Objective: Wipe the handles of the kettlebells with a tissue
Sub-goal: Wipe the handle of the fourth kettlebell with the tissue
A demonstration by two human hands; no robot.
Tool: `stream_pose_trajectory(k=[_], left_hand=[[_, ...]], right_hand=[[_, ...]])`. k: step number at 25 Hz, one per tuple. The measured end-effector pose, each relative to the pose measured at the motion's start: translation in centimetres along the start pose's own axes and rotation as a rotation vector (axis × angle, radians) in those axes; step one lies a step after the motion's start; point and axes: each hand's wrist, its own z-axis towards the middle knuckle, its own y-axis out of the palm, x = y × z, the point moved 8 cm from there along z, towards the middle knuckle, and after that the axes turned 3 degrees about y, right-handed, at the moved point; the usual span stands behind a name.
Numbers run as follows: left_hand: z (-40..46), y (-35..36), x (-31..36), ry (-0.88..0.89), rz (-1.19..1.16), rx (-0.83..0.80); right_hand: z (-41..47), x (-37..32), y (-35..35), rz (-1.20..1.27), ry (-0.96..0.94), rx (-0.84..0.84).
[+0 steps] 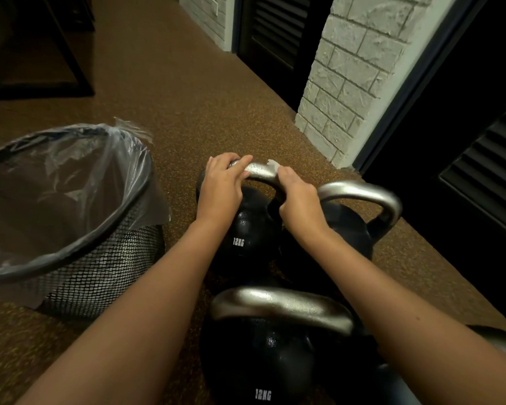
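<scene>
Left hand (221,182) grips far kettlebell (246,229) handle (260,172); right hand (297,197) pinches tissue (273,164) against it. Kettlebells on floor (187,112) marked "12KG". Lined mesh bin (70,206) just left.

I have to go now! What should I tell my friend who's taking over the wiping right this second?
Left hand grips the far kettlebell's handle, steadying it. Right hand presses the tissue onto that same handle. Two more kettlebells stand close by: right one and near one, their handles untouched right now. The bin sits on the left for the tissue afterwards. Which handles are already clean cannot be told; finish this one, then do the others.
</scene>
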Motion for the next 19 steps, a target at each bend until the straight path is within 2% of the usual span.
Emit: stream_pose_trajectory(k=[4,8,12,15,19], left_hand=[[0.0,0.0,-0.1,-0.009,-0.008,-0.001],[0.0,-0.2,0.2,-0.008,-0.009,-0.002],[0.1,-0.3,0.1,-0.015,-0.019,-0.024],[0.2,-0.2,0.1,-0.024,-0.024,-0.051],[0.2,-0.1,0.2,-0.007,-0.016,-0.049]], right_hand=[[1.4,0.1,-0.1,0.011,0.115,-0.054],[0.2,-1.9,0.7,-0.155,-0.036,-0.098],[-2.2,-0.4,1.4,-0.269,-0.11,-0.219],[-2.7,0.9,1.0,-0.276,-0.086,-0.272],[-1.8,-0.5,1.1,-0.332,-0.101,-0.246]])
